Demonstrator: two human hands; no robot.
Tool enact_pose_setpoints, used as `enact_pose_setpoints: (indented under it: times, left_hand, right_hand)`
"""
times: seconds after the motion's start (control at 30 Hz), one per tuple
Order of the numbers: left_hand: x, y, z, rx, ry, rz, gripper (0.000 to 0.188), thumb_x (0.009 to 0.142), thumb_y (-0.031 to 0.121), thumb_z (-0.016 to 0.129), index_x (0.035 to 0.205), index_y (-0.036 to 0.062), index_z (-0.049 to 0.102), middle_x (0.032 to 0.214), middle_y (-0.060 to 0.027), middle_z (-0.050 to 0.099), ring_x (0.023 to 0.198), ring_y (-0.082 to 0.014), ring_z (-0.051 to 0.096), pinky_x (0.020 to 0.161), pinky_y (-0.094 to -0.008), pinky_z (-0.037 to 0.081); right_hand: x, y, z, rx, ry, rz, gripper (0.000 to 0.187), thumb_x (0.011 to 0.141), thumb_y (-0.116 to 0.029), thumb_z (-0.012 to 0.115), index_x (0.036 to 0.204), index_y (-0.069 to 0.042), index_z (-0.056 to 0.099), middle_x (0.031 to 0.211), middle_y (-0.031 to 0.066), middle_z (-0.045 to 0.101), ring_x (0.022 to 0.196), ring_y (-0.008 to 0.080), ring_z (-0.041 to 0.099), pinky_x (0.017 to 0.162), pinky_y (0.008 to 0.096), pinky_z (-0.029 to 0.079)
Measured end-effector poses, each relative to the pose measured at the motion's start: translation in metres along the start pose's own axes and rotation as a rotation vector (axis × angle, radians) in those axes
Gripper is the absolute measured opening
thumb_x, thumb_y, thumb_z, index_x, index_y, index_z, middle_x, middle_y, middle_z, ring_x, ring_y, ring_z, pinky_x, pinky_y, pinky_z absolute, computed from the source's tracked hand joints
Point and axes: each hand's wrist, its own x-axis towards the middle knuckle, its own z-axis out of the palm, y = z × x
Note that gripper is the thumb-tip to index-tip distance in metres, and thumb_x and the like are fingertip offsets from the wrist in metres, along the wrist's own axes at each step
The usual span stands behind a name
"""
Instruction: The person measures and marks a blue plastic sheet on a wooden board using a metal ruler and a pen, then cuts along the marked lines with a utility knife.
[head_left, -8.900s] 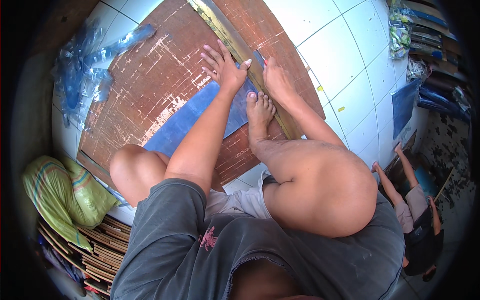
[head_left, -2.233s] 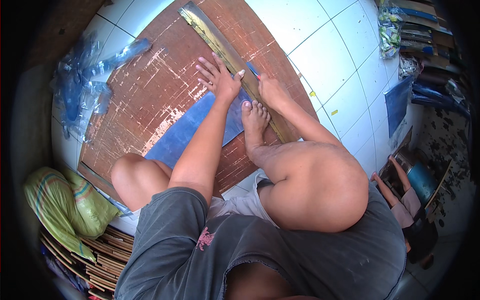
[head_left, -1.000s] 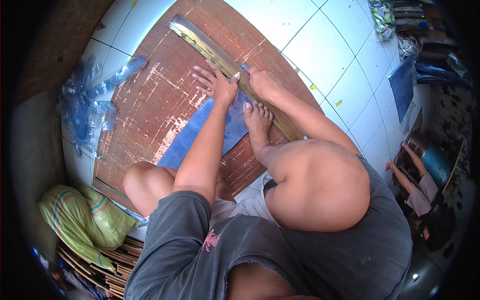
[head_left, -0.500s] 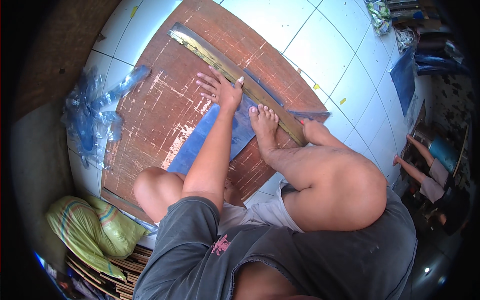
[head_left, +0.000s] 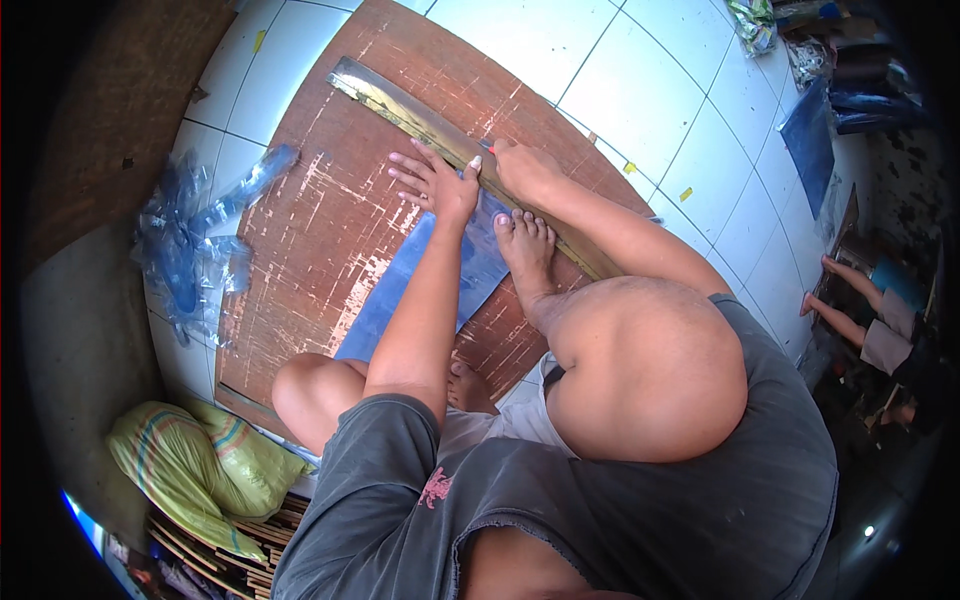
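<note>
My left hand lies with fingers spread on the brown board, its thumb side against a long metal straightedge. A blue plastic sheet runs under the left wrist and up to the straightedge. My right hand is closed at the straightedge's far side, just right of the left thumb. A small red tool peeks out from its fingers; the rest of it is hidden. My bare foot presses on the sheet beside the straightedge. The right forearm covers the sheet's far strip.
Crumpled clear-blue plastic scraps lie on the white tiles to the left. A yellow-green woven sack sits at lower left on wooden slats. Blue sheets and another person's legs are at the right.
My right hand has travelled up along the straightedge, from beside my foot to close by my left thumb. The left hand and the straightedge have stayed nearly in place.
</note>
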Motion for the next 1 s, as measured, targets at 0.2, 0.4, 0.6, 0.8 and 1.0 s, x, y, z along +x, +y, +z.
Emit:
enact_pose_setpoints:
  times: [0.2, 0.4, 0.6, 0.8, 1.0]
  left_hand:
    - [0.0, -0.005, -0.001, -0.015, 0.019, 0.035, 0.126, 0.086, 0.058, 0.073, 0.164, 0.0113, -0.014, 0.162, -0.0323, -0.032, 0.15, -0.0523, -0.029, 0.118, -0.0718, -0.007]
    - [0.001, 0.002, 0.004, -0.003, 0.01, 0.059, 0.127, 0.086, 0.063, 0.07, 0.164, 0.0115, -0.016, 0.161, -0.0323, -0.034, 0.149, -0.0525, -0.031, 0.117, -0.0723, -0.007]
    - [0.01, -0.027, -0.011, 0.038, 0.031, -0.008, 0.128, 0.086, 0.063, 0.071, 0.163, 0.0104, -0.017, 0.16, -0.0327, -0.035, 0.148, -0.0528, -0.033, 0.116, -0.073, -0.007]
    - [0.011, -0.04, -0.016, 0.013, 0.047, 0.001, 0.128, 0.087, 0.062, 0.071, 0.163, 0.0106, -0.017, 0.159, -0.0336, -0.036, 0.147, -0.0536, -0.034, 0.116, -0.0735, -0.008]
    - [0.004, -0.004, 0.006, 0.003, -0.004, 0.05, 0.129, 0.087, 0.062, 0.071, 0.162, 0.0091, -0.019, 0.158, -0.0356, -0.036, 0.145, -0.0561, -0.034, 0.116, -0.0728, -0.008]
  right_hand:
    - [-0.029, 0.02, 0.001, 0.017, -0.091, 0.022, 0.029, 0.1, -0.017, 0.045, 0.117, 0.002, 0.059, 0.104, 0.0307, 0.071, 0.099, 0.0458, 0.071, 0.086, 0.0551, 0.055]
    - [-0.09, 0.021, 0.111, 0.007, 0.14, 0.238, 0.041, 0.102, -0.033, 0.045, 0.12, -0.002, 0.064, 0.113, 0.0267, 0.071, 0.109, 0.0436, 0.068, 0.096, 0.0561, 0.048]
    - [-0.08, -0.022, 0.168, 0.13, 0.354, 0.339, 0.064, 0.103, -0.055, 0.036, 0.13, -0.008, 0.07, 0.133, 0.017, 0.069, 0.131, 0.0376, 0.057, 0.118, 0.0519, 0.03]
    - [-0.054, 0.038, 0.044, 0.101, 0.075, 0.054, 0.036, 0.103, -0.026, 0.044, 0.119, 0.002, 0.06, 0.101, 0.03, 0.071, 0.097, 0.044, 0.071, 0.087, 0.054, 0.054]
    - [-0.015, -0.003, -0.022, 0.033, -0.006, 0.058, 0.03, 0.1, -0.018, 0.047, 0.115, 0.003, 0.061, 0.104, 0.0288, 0.073, 0.099, 0.0444, 0.072, 0.085, 0.0535, 0.056]
